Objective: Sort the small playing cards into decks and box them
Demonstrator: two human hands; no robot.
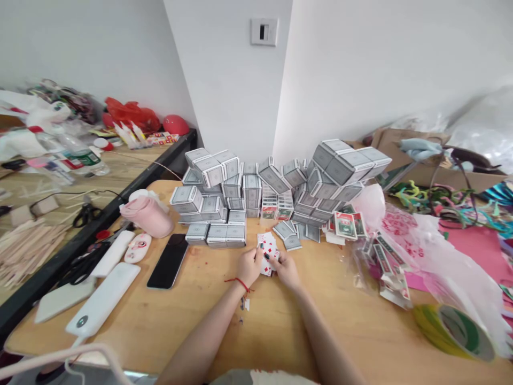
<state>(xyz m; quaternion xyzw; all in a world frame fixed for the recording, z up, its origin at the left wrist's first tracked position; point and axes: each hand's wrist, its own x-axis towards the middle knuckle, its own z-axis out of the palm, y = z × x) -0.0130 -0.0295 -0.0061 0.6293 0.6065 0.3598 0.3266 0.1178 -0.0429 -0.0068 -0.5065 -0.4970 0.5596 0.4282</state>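
Both hands meet at the middle of the wooden table (224, 326), closed on a small fan of playing cards (267, 246) with red pips. My left hand (249, 266), with a red string at the wrist, grips the cards from the left. My right hand (285, 267) pinches them from the right. Just beyond the hands rises a big heap of grey card boxes (276, 187) against the wall. A few loose boxes (218, 233) lie at the heap's foot.
A black phone (168, 261), a pink pouch (147, 215), white power banks (102, 299) and scissors lie to the left. Plastic bags with card packs (385, 251) and a tape roll (455, 331) sit right. A second cluttered table (60, 182) stands at far left.
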